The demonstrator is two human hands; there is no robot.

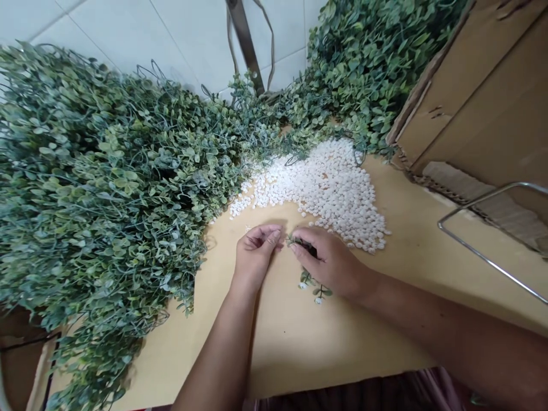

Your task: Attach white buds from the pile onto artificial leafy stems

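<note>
Over the middle of the tan work surface (282, 348), my two hands are close together, fingertips almost meeting. My right hand (327, 257) pinches an artificial green sprig (314, 281); its small leaves and white bits show below the palm, and its tip pokes out by the thumb. My left hand (259, 245) is closed, thumb against the fingers; whatever it may hold is too small to make out. Just beyond the hands lies a spread of small white pieces (338, 188), nearest to my right hand.
A large heap of artificial greenery (107, 188) covers the left side, with another pile (385, 63) at the back right. On the right stand a cardboard box (483, 97) and a bent metal rod (492, 260). A dark metal bar (246, 43) rises before the tiled wall (180, 34).
</note>
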